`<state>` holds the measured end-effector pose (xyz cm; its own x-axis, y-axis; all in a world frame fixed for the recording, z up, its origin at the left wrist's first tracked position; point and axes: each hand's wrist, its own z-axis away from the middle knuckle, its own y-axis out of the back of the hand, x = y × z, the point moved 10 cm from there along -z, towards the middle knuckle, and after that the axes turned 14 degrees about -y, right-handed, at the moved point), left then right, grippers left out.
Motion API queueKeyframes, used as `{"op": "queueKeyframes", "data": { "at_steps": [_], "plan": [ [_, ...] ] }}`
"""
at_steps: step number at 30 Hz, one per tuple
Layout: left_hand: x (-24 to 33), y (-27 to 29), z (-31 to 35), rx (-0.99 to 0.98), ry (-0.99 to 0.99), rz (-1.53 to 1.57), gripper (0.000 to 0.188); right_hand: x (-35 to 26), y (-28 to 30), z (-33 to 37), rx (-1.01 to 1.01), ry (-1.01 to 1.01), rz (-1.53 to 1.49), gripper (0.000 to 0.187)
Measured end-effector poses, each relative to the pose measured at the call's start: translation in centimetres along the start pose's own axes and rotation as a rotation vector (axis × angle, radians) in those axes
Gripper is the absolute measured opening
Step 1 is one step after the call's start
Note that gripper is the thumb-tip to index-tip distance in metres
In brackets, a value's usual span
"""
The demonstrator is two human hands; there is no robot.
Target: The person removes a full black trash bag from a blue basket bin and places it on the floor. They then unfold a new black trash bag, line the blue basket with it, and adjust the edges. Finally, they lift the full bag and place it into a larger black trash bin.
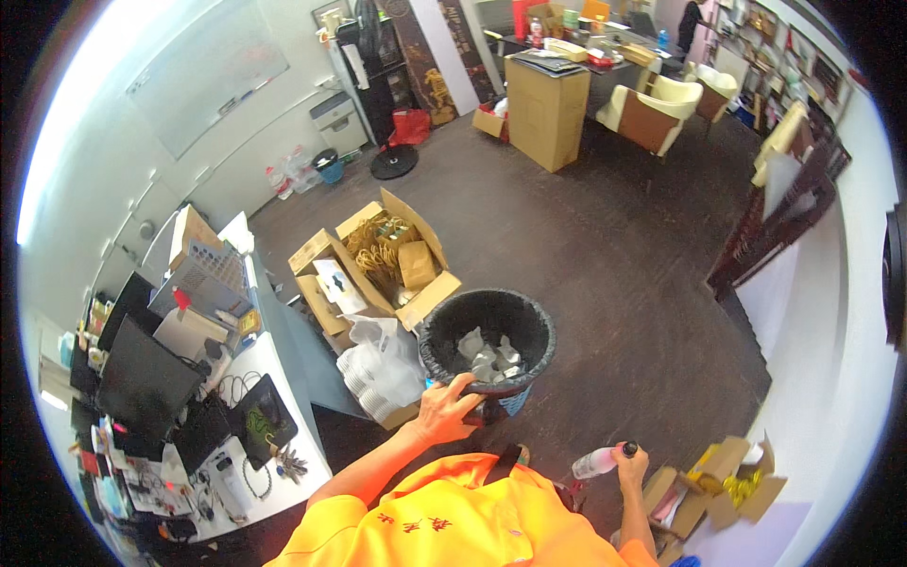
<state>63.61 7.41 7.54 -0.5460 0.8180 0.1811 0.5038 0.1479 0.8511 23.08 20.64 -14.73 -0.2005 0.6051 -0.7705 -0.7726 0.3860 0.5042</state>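
My left hand point(448, 413) grips the near rim of a waste bin point(487, 307), a blue basket lined with a black bag. Crumpled white tissues point(489, 356) lie in the bottom of the bin. Low on the right, my right hand point(631, 463) is wrapped round the neck end of a clear bottle point(594, 463) with a dark cap and something pinkish in it. The bottle lies tilted on its side in the air, apart from the bin. Left of the bin is a clear plastic bag point(385, 364) with stacked white pieces.
Open cardboard boxes point(436, 291) with brown cord stand beyond the bin. A white desk point(300, 463) with monitors is at left. More open cartons point(680, 510) sit at lower right. Dark wood floor point(624, 312) stretches toward a tall carton point(548, 113) and chairs point(652, 113).
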Motion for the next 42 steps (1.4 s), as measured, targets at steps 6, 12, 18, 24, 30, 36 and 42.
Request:
{"op": "queueKeyframes", "data": {
  "at_steps": [6,12,18,24,30,36,42],
  "plan": [
    [-7.7,-4.5,-7.3,0.080,0.112,-0.047,0.050,-10.2,-2.6,-13.9,-0.095,0.137,0.013,0.014],
    [-21.1,-9.7,-14.5,0.141,0.192,-0.063,0.047,-26.1,-7.9,-27.3,-0.211,0.371,0.007,0.007],
    [-34.0,-11.4,-21.7,0.106,0.293,-0.039,0.038,-41.3,-17.7,-34.9,-0.381,0.227,0.040,0.018],
    [-47.4,-10.9,-27.7,0.039,0.357,-0.102,0.043,-61.3,-32.7,-39.1,-0.587,0.780,0.198,0.028],
    [-60.8,-9.9,-33.8,0.051,0.476,-0.237,0.037,-81.1,-48.0,-36.9,-0.883,1.383,0.188,0.046],
    [-72.4,-6.6,-36.4,0.040,0.636,-0.262,0.035,-88.5,-63.9,-37.0,-1.233,1.568,0.385,0.059],
    [-86.0,-4.7,-32.5,0.070,0.763,-0.343,0.033,-93.1,-81.1,-37.9,-1.396,1.520,0.469,0.038]
  ]
}}
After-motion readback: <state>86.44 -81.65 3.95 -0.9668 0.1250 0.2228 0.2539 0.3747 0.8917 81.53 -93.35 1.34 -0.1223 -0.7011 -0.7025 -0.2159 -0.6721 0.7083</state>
